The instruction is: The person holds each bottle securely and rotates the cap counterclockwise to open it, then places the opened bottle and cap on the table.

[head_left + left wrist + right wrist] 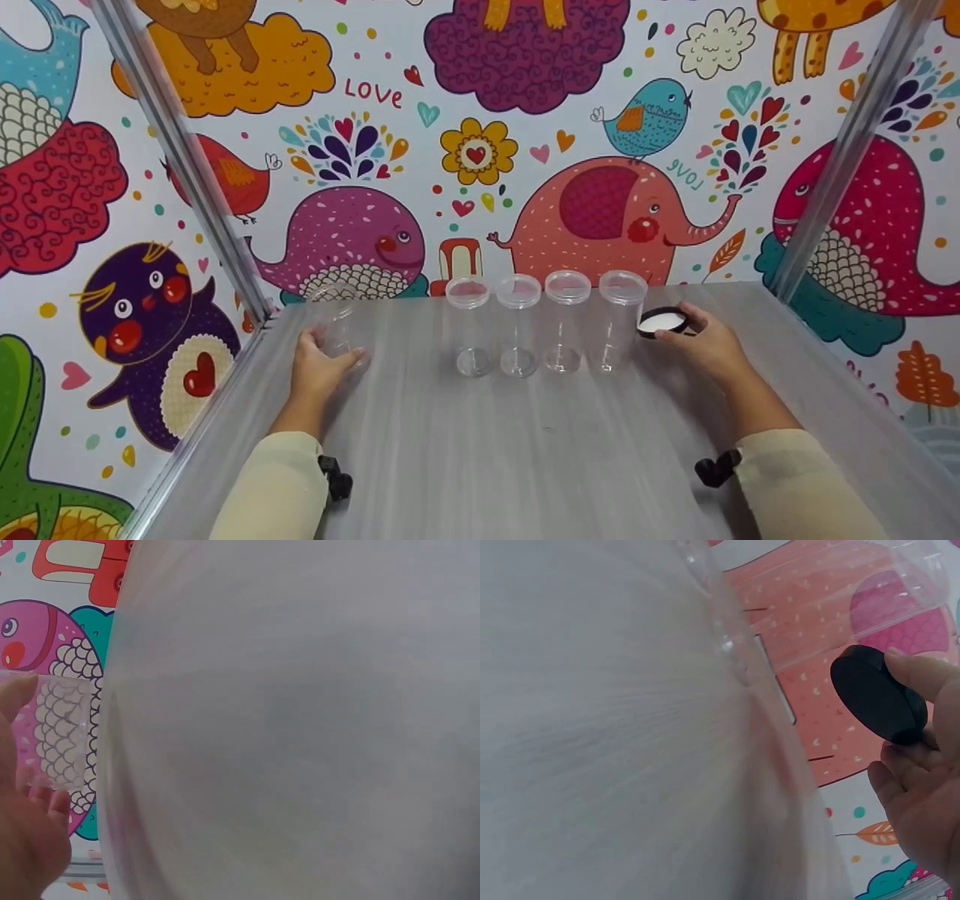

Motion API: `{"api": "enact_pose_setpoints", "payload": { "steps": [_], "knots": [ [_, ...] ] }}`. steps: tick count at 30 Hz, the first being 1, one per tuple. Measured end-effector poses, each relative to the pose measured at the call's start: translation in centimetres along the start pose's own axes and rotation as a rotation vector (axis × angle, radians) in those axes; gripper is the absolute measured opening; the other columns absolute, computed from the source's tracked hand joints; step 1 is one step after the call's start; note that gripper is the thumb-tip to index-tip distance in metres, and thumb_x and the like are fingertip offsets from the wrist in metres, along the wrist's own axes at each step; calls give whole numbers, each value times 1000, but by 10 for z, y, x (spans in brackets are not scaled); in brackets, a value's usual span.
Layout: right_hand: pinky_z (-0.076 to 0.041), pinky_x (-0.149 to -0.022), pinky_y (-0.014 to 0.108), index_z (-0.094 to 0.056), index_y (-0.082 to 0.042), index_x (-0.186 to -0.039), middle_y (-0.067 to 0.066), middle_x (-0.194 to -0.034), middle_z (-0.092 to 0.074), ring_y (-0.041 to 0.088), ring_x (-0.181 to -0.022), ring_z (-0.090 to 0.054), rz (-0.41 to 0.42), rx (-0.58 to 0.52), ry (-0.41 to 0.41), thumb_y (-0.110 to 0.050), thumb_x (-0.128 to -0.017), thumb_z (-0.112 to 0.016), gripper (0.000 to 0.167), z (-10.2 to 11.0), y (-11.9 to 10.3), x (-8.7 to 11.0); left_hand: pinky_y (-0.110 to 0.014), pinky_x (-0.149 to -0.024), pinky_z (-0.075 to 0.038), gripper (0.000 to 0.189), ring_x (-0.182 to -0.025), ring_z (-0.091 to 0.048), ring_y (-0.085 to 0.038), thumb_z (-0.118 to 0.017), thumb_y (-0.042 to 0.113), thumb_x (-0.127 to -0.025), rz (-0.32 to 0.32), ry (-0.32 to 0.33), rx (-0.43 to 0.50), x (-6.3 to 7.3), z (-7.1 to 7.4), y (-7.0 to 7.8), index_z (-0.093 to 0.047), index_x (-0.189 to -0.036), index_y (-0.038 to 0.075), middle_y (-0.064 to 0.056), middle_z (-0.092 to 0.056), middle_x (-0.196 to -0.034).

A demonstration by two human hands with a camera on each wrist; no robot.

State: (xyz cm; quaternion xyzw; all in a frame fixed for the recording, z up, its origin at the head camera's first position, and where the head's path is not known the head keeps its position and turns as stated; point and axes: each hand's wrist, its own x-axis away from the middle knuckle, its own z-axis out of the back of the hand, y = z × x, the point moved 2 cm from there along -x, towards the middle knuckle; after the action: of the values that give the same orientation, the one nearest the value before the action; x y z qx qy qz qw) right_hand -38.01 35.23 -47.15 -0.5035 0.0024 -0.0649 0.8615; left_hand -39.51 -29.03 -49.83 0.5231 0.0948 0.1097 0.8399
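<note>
On the left side of the table, my left hand (322, 360) grips a clear plastic jar (341, 322), thumb on one side and fingers on the other. The left wrist view shows the base of this jar (64, 735) raised off the tabletop. My right hand (709, 341) pinches a round black lid (663, 322) by its rim, its white inside facing up toward the head camera. In the right wrist view the black outside of the lid (877, 694) shows. Just left of the lid stands a clear jar (619, 322), the rightmost of a row.
Several similar clear jars, among them one at the row's left end (470, 322), stand upright along the back of the grey table (480, 450). A patterned wall (480, 210) rises behind, with metal posts (847, 142) at both sides.
</note>
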Motion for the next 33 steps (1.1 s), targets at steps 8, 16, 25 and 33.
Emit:
{"api": "enact_pose_setpoints", "payload": {
  "steps": [8,16,25,33],
  "knots": [
    [-35,-128,65,-16,-16,-172,25,-174,-28,48,-155,-32,-57,49,-32,-50,-94,-81,107,-8,11,-17,-58,-134,-25,107,-163,-28,-43,-85,28,-92,48,-21,-10,-11,0,-5,-15,-168,3,-25,-25,-175],
    [-30,-129,65,-19,-4,-170,30,-172,-28,49,-151,-35,-97,173,-98,-44,-96,-80,104,-17,24,-36,-60,-134,-22,105,-165,-22,-44,-81,29,-97,85,-60,-21,-17,0,-10,-10,-171,6,-21,-19,-179],
    [-28,-129,68,-30,3,-165,33,-166,-37,49,-146,-42,-83,312,-124,-37,-98,-78,92,-27,25,-43,-63,-134,-15,104,-167,-12,-46,-70,36,-104,122,-30,-95,-22,-2,-22,3,-173,11,-22,-12,-180],
    [-32,-128,68,-41,4,-160,32,-160,-46,48,-142,-48,-40,375,-91,-35,-103,-71,76,-33,25,-43,-64,-134,-13,92,-167,-9,-47,-60,27,-109,157,15,-89,-21,-6,-28,4,-171,5,-24,-7,-179]
  ]
}}
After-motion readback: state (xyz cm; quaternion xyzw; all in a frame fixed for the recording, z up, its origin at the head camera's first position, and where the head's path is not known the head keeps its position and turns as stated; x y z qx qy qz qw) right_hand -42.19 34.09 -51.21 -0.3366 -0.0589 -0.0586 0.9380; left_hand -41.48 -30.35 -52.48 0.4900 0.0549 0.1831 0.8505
